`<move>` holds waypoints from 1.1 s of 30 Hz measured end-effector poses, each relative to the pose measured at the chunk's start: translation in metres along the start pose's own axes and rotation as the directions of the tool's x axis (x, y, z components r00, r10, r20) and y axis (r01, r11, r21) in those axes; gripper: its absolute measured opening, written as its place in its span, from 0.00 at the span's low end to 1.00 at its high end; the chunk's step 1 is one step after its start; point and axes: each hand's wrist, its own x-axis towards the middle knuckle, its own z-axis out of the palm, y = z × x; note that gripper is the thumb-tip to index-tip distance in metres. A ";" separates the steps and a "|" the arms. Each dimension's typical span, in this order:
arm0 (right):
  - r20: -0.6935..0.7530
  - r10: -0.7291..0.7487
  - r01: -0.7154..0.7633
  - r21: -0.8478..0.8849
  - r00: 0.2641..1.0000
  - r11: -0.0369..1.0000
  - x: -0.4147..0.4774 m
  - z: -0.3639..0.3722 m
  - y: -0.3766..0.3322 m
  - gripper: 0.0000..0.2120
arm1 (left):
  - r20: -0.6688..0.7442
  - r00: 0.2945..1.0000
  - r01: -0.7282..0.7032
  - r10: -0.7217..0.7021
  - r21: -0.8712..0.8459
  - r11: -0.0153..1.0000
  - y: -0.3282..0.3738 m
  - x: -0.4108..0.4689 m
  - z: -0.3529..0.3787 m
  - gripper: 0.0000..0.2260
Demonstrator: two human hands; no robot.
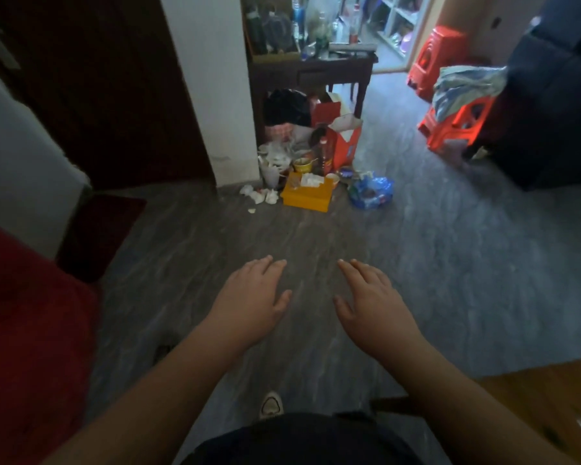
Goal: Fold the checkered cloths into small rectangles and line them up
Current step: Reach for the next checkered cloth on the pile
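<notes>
At 9 o'clock lies a dark red plush fabric mass (31,330). At the centre the left hand (249,307) and the right hand (373,307) hover palm-down over the grey streaked floor (450,263), their fingers (275,265) straight, slightly spread and holding nothing. No folded rectangle or row shows anywhere, so the task looks unstarted, with all folding and lining up left. At 12 o'clock a yellow rectangular box (304,198) and a red cardboard carton (344,146) sit among litter; the carton's pale mark is too blurred to read, and no other writing is legible. At 2 o'clock a crumpled pale blue-and-white cloth (463,85) rests on an orange plastic stool (453,129); whether it is checkered I cannot tell. A brown wooden surface (534,397) shows at 4 o'clock.
</notes>
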 end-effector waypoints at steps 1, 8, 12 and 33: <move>-0.008 0.028 -0.028 0.002 1.000 1.000 0.015 -0.005 0.003 0.32 | 0.012 0.999 -0.030 0.030 0.006 1.000 0.002 0.021 -0.007 0.29; -0.053 0.211 -0.208 0.060 0.976 0.976 0.097 -0.035 0.069 0.31 | 0.060 0.981 -0.187 0.185 0.023 0.982 0.042 0.161 -0.037 0.29; -0.096 0.287 -0.277 0.103 0.953 0.955 0.153 -0.054 0.129 0.31 | 0.092 0.968 -0.242 0.235 0.072 0.968 0.080 0.249 -0.045 0.29; -0.177 0.855 -0.785 0.340 0.487 0.518 0.198 -0.177 0.418 0.30 | 0.364 0.475 -0.871 0.801 0.065 0.487 0.488 0.530 0.017 0.26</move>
